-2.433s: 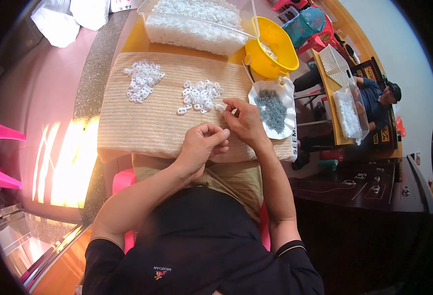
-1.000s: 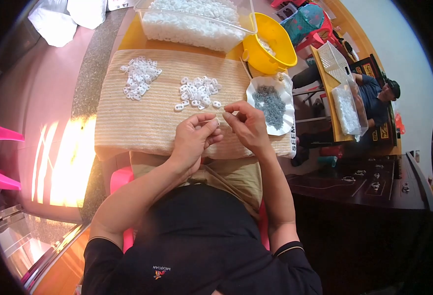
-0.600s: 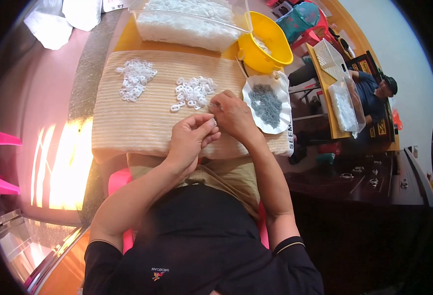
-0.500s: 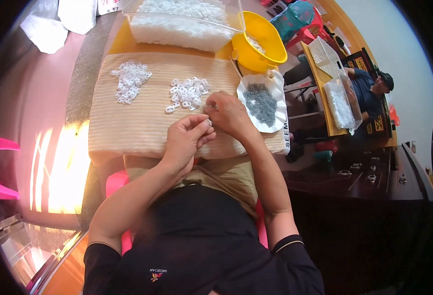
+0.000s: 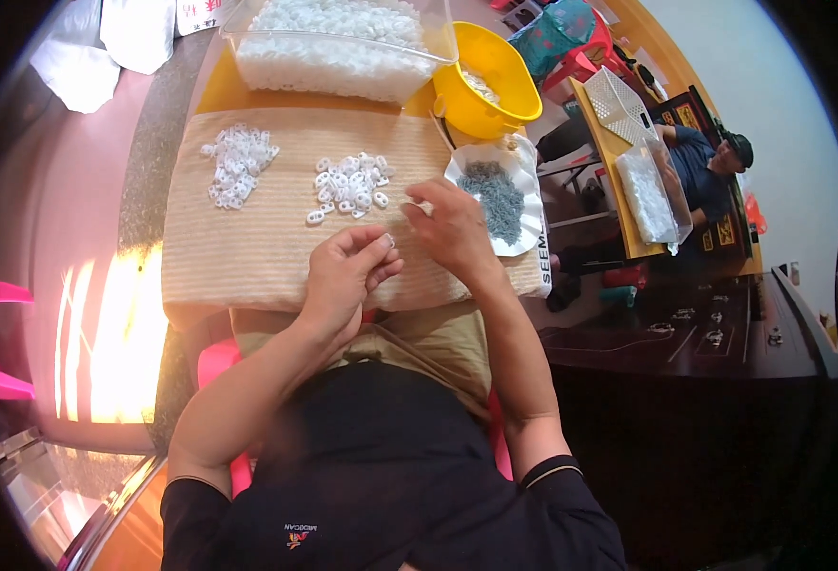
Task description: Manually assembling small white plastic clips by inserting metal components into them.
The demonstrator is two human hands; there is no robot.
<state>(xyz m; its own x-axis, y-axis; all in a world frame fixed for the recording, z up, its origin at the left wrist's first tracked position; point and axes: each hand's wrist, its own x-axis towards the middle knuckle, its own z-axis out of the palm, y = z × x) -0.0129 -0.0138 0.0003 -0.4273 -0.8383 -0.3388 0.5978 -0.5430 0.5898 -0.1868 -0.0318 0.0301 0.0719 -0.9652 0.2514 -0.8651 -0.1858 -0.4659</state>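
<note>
I have the left hand [image 5: 347,274] over the near half of the bench [image 5: 217,95], its grip pressed together at thumb and forefinger, pinching a small pale piece [image 5: 390,243] too tiny for me to make out in detail. The right hand [image 5: 452,228] is near it, on the right and a little farther out, back upward and fingers bent; I cannot tell whether its grip has anything between the fingertips. A beige striped cloth [image 5: 247,266] covers this part of the bench.

Just beyond the hands I see a heap of white oval two-holed links [image 5: 350,183], a couple lying loose at its near edge. A second heap of white links [image 5: 238,162] sits farther left, well apart from the first. Just beside the right hand, on its right, a white wavy-rimmed dish [image 5: 532,214] holds a mound of small grey pieces [image 5: 497,198].

At the far side I have a clear plastic bin [image 5: 444,52] heaped with white pieces [image 5: 328,43], and next to it a yellow tub [image 5: 459,98]. Off to the right, a person in a dark cap [image 5: 699,162] sits behind another clear bin [image 5: 682,206] and a white perforated basket [image 5: 617,107].
</note>
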